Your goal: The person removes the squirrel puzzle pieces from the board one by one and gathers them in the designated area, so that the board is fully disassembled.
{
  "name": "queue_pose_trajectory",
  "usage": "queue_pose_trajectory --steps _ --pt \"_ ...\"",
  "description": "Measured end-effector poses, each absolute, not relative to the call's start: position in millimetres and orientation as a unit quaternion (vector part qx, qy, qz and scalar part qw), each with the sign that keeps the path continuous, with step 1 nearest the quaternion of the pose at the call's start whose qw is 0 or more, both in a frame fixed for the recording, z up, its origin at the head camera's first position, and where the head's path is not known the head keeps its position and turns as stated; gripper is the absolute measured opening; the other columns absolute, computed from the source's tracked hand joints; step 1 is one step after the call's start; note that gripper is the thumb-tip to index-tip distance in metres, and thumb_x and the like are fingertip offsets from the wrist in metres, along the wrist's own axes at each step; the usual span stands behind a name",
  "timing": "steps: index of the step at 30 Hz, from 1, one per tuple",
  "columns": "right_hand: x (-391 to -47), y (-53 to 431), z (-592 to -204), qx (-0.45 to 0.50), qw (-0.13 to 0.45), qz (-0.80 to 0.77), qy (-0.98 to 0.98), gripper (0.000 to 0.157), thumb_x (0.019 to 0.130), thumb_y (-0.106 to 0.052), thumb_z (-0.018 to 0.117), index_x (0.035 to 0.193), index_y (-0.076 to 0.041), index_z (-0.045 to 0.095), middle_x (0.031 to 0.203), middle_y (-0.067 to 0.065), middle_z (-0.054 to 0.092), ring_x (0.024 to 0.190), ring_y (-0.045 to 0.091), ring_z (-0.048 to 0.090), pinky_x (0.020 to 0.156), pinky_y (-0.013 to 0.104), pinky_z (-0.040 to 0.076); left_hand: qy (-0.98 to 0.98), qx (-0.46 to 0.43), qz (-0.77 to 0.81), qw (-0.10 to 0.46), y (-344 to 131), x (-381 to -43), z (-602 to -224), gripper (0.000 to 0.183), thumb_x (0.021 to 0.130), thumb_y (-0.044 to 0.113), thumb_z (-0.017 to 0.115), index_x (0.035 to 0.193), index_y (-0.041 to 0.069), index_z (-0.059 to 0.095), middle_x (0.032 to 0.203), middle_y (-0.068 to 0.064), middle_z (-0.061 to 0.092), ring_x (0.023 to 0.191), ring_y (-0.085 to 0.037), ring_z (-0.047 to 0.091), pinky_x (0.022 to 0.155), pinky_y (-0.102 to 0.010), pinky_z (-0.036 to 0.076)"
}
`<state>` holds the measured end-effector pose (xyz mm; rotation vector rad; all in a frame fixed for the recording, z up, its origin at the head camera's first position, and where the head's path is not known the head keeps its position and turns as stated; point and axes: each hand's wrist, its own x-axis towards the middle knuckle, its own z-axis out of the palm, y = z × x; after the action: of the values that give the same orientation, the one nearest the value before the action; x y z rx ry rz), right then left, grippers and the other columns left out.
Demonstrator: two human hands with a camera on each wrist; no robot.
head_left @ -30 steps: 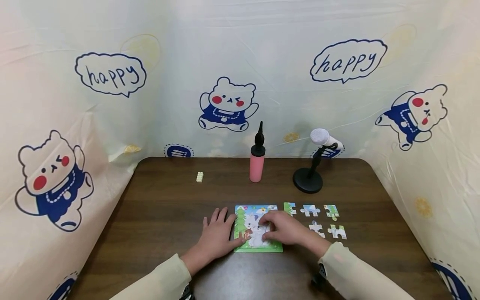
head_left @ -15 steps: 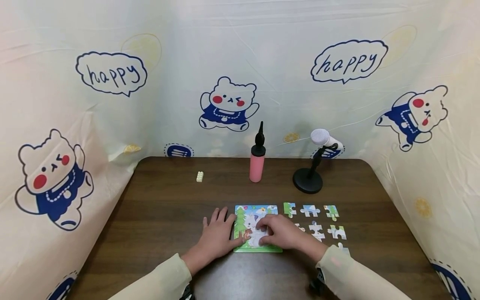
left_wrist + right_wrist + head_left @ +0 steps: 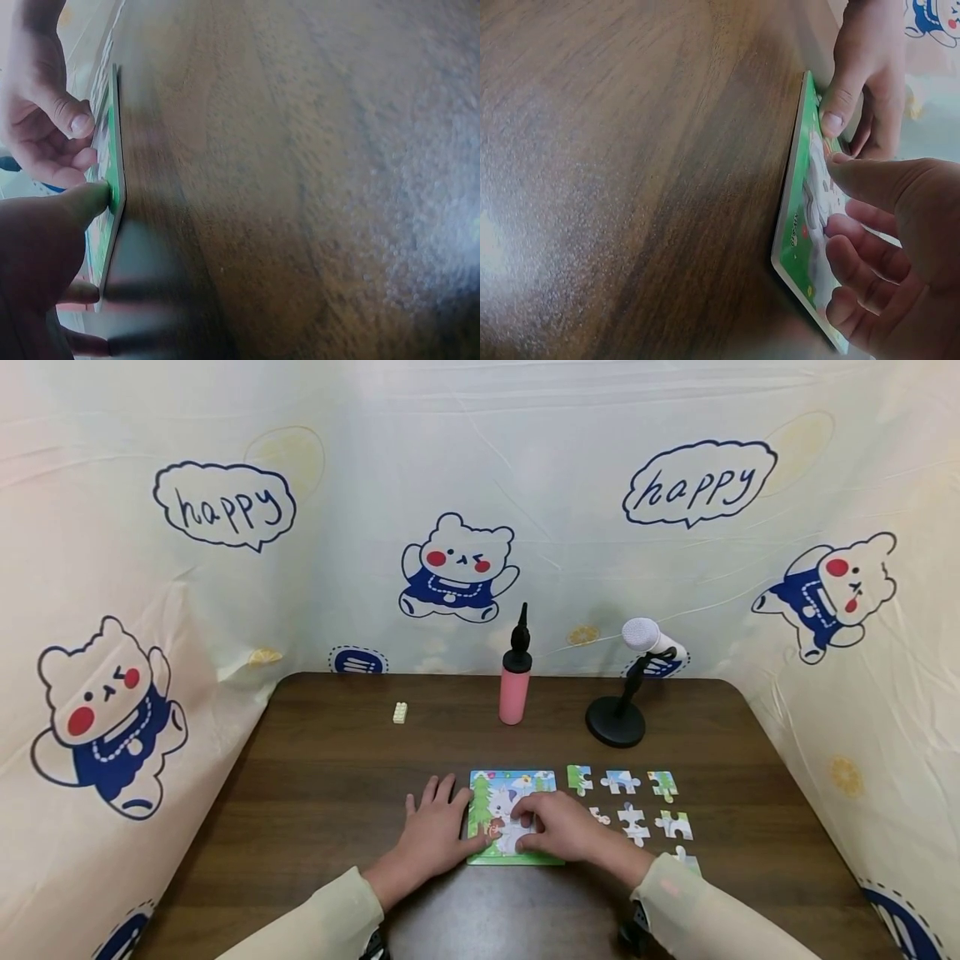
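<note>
A square jigsaw board (image 3: 480, 860) with a white cat and green border lies on the brown table. My left hand (image 3: 431, 831) rests at its left side, fingers spread on the table and board edge, the thumb pressing on the picture. Over the cat, my right hand (image 3: 566, 827) curls its thumb and fingertips down onto the board. In the right wrist view, a whitish puzzle piece (image 3: 821, 187) lies flat between the right thumb (image 3: 855, 172) and fingertips, its outline partly hidden by the hand.
Loose puzzle pieces (image 3: 632, 814) lie in rows right of the board, some partly covered by the right arm. Farther back stand a pink hand pump (image 3: 513, 697) and a white microphone-like object on a black stand (image 3: 617, 721). A small cream block (image 3: 400, 713) sits at back left.
My right hand has shifted slightly left and towards me over the board, uncovering more of the loose pieces. My left hand has stayed in place.
</note>
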<state>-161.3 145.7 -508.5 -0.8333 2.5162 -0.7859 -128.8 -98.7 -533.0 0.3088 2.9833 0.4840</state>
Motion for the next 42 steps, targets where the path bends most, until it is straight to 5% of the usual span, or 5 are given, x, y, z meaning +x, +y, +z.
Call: queue_pose_trajectory --steps 22,29,42 --pt "-159.5 141.0 -507.7 -0.284 0.184 -0.275 0.9 0.017 0.085 -0.011 0.084 0.101 -0.015 0.079 0.085 -0.007 0.065 0.076 0.007 0.055 0.07 0.024 0.048 0.979 0.103 0.165 0.052 -97.8 -127.5 -533.2 0.072 0.084 0.068 0.071 0.137 0.021 0.06 0.155 -0.022 0.044 0.146 -0.049 0.035 0.104 -0.081 0.028" --pt "-157.6 139.8 -508.2 -0.281 0.192 -0.283 0.897 0.028 0.086 -0.016 0.083 0.114 -0.012 0.076 0.078 -0.008 0.059 0.071 0.006 0.053 0.066 0.023 0.046 0.98 0.103 0.164 0.054 -98.2 -128.3 -533.5 0.073 0.084 0.069 0.071 0.137 0.021 0.059 0.155 -0.022 0.044 0.146 -0.049 0.035 0.104 -0.081 0.028" --pt "-157.1 137.1 -509.1 -0.293 0.169 -0.247 0.908 0.031 0.083 -0.021 0.087 0.112 -0.019 0.078 0.094 -0.006 0.065 0.078 0.007 0.051 0.07 0.024 0.045 0.979 0.107 0.165 0.051 -98.6 -127.7 -532.5 0.072 0.085 0.068 0.072 0.137 0.02 0.059 0.155 -0.023 0.044 0.146 -0.05 0.035 0.103 -0.082 0.028"
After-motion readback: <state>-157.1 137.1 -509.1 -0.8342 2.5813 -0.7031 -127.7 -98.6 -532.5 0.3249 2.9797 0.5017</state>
